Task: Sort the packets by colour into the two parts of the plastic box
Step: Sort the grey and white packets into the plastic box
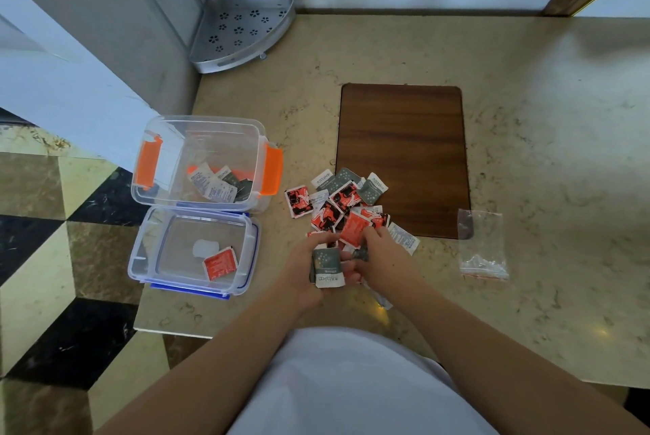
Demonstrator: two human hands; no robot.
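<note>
A heap of red and grey-green packets (pixel 343 202) lies on the marble counter. My left hand (pixel 309 272) holds a small stack of grey-green packets (pixel 327 267). My right hand (pixel 383 258) touches it, fingers pinching another grey-green packet (pixel 361 253) at the heap's near edge. To the left stand two clear plastic boxes. The orange-clipped box (pixel 204 163) holds several grey-green and white packets (pixel 221 184). The blue-clipped box (pixel 193 251) holds one red packet (pixel 220 263).
A brown wooden board (pixel 404 153) lies behind the heap. An empty clear zip bag (pixel 483 244) lies to the right. A metal corner shelf (pixel 242 29) stands at the back left. The counter's edge drops to a checkered floor (pixel 52 258) on the left.
</note>
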